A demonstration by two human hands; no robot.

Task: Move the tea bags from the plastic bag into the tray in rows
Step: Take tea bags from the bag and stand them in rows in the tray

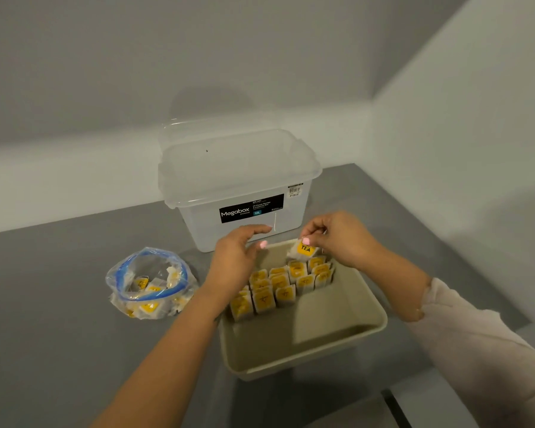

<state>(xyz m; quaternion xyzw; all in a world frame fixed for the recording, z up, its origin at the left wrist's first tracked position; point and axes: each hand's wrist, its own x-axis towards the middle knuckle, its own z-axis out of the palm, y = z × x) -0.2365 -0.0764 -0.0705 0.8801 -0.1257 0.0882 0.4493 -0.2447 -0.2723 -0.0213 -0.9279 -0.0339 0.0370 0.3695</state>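
A person's right hand [337,239] pinches a single tea bag [305,250] by its upper edge, thumb and fingers closed on it, and holds it at the far right corner of the tray [306,359], just above the rows [278,288] already standing there. The left hand [238,257] hovers over the tray's left side with fingers loosely bent, holding nothing; whether it touches the rim cannot be told.

The tray sits on a grey counter [59,304], with packets filling its far half in upright rows and its near half bare. To its left, well apart, lies the plastic bag [150,282], mouth open, more packets loose inside. A clear lidded box [238,193] stands just behind the tray.

Each packet looks feather-light, flat and papery, with a yellow label on its face. It should bend or crease readily and would likely flop if gripped low or in the middle. The sensible hold appears to be the one shown: a light two-finger pinch along the top edge, letting the packet hang straight so it slides down beside its neighbours. Standing packets seem apt to topple if nudged, so the free hand may be needed to steady the row. The bag is soft and slack, and would probably shift when reached into.
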